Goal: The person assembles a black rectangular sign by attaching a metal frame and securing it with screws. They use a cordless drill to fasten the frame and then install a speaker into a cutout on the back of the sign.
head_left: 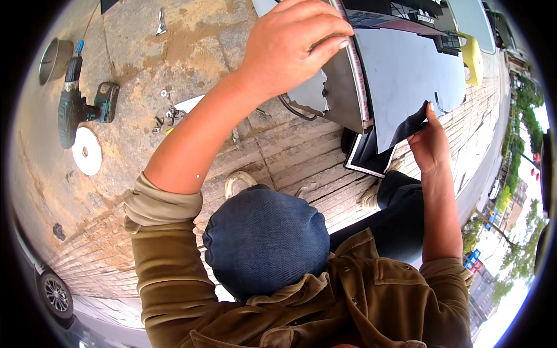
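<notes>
A glossy, mirror-like panel (406, 69) stands tilted in front of me, reflecting the sky and buildings. My right hand (430, 142) grips its near right edge, thumb on the shiny face and fingers behind. Beside it on the left is a grey metal casing (339, 104) with a pale pinkish strip (358, 72) along its edge. My left hand (284, 49) is closed over the casing's far edge, fingertips at the strip next to the panel. Part of the grip is hidden behind the hand. A torn, jagged patch shows on the casing's side.
On the stone paving at left lie a cordless drill (71, 110), a white roll (87, 152), a round metal container (53, 62), loose screws (169, 115) and pliers (161, 23). A black tray-like frame (371, 159) sits by my feet. A yellow stool (473, 61) stands beyond the panel.
</notes>
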{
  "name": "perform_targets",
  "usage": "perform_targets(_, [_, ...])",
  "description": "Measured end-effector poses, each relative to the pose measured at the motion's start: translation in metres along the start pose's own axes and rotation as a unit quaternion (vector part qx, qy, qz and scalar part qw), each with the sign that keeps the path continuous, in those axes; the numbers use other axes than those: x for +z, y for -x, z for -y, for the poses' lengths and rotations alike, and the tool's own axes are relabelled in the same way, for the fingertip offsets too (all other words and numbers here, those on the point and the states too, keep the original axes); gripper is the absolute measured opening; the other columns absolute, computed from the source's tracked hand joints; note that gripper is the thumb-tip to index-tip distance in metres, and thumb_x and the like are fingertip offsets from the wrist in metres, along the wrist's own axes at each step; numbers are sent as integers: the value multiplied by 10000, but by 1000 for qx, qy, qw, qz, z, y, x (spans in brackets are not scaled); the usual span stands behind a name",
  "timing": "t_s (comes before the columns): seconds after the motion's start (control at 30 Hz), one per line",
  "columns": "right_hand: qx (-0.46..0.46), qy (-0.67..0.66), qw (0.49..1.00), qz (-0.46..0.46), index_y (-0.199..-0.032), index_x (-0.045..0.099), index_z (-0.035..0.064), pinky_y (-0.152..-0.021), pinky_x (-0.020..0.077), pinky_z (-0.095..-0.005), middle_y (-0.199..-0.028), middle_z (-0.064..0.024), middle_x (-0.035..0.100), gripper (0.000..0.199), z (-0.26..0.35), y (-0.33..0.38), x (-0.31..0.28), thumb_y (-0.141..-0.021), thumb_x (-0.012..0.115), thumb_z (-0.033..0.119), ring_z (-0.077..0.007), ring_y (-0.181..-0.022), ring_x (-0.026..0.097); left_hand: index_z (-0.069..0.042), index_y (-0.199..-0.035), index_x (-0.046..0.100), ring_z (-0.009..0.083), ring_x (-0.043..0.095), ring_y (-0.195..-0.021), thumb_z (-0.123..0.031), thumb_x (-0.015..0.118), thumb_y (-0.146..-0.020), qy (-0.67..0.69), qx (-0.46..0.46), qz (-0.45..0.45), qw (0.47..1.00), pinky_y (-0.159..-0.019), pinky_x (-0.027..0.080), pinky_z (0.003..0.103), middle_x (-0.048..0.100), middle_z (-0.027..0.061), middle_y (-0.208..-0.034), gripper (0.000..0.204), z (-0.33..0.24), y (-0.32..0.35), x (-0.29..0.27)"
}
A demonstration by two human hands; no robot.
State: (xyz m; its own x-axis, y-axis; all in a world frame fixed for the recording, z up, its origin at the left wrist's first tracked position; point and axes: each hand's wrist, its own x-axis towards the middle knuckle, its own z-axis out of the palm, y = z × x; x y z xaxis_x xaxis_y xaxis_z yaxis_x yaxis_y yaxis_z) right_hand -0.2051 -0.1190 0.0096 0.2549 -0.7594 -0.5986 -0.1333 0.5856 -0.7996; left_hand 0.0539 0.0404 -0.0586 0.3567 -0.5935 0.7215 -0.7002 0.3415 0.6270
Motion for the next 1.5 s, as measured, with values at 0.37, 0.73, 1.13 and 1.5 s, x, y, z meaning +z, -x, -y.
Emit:
perform_targets(0.37, [25,-13,999,43,-1012,590,65,-780,522,-321,-933,-37,648,137,-5,-17,-27,-962,543,184,-163,-859,627,-41,-853,632,258,589,-900,-67,704,-743,35,-10,-86,996,-763,493,337,612,70,-914,134,2,7,11])
perform_targets(0.73, [44,20,997,60,-965,611,106,-839,507,-404,-890,-63,654,221,-5,-13,-23,-989,478,281,-226,-865,634,-32,-894,623,272,567,-937,-62,680,-758,67,13,-109,992,-806,479,347,601,78,-955,151,13,16,15])
perform_targets(1.13, [31,66,996,56,-951,609,110,-821,516,-384,-862,-36,634,245,-4,-14,-19,-992,468,306,-197,-827,618,-129,-906,697,169,591,-970,-180,727,-748,-35,-9,-105,994,-799,511,298,642,-33,-995,168,19,28,24])
perform_targets(1.5, [6,36,999,25,-976,622,112,-832,490,-350,-829,0,632,231,-8,-10,-14,-993,473,288,-156,-811,591,-139,-962,676,172,593,-987,-157,711,-763,-33,-26,-102,994,-802,518,303,627,-46,-1068,203,15,39,30])
